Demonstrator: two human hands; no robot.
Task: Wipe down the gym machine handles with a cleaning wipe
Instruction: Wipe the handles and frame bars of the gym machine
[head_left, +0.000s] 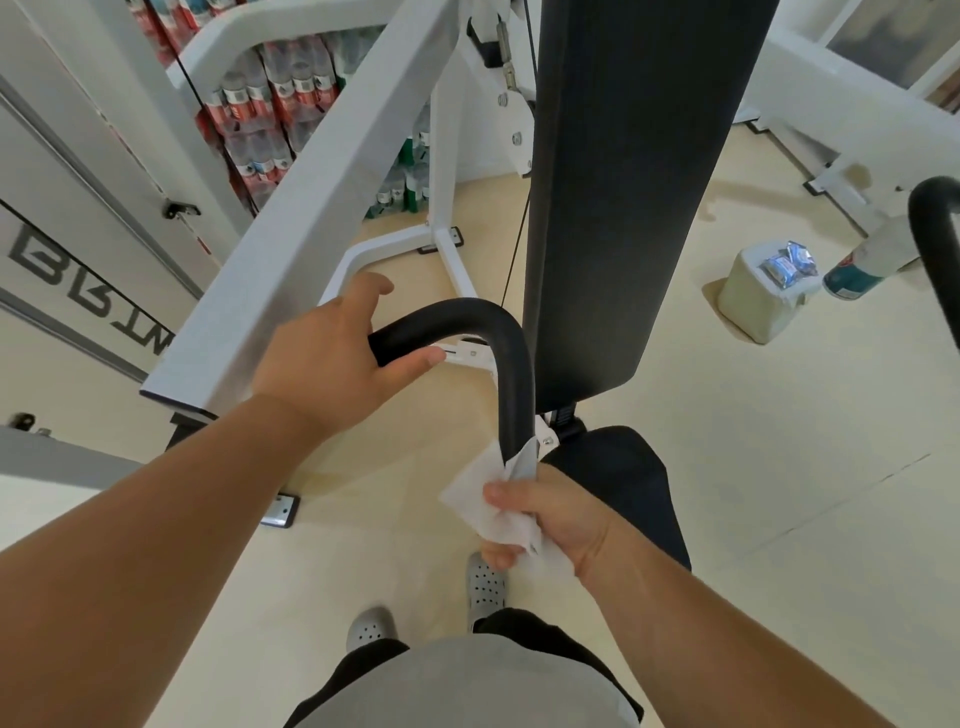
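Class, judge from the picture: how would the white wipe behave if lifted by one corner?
Probably floppy: the wipe crumples and folds around the black handle in the right hand. Likely very light, since its loose corner sticks out unsupported.

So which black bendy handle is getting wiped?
The curved black padded handle in the middle: the left hand grips it and the right hand holds the white wipe around it. The far-right black handle is untouched.

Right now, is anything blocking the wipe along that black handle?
Only the left hand, gripping the handle past its bend; from the wipe in the right hand up to there, nothing visible.
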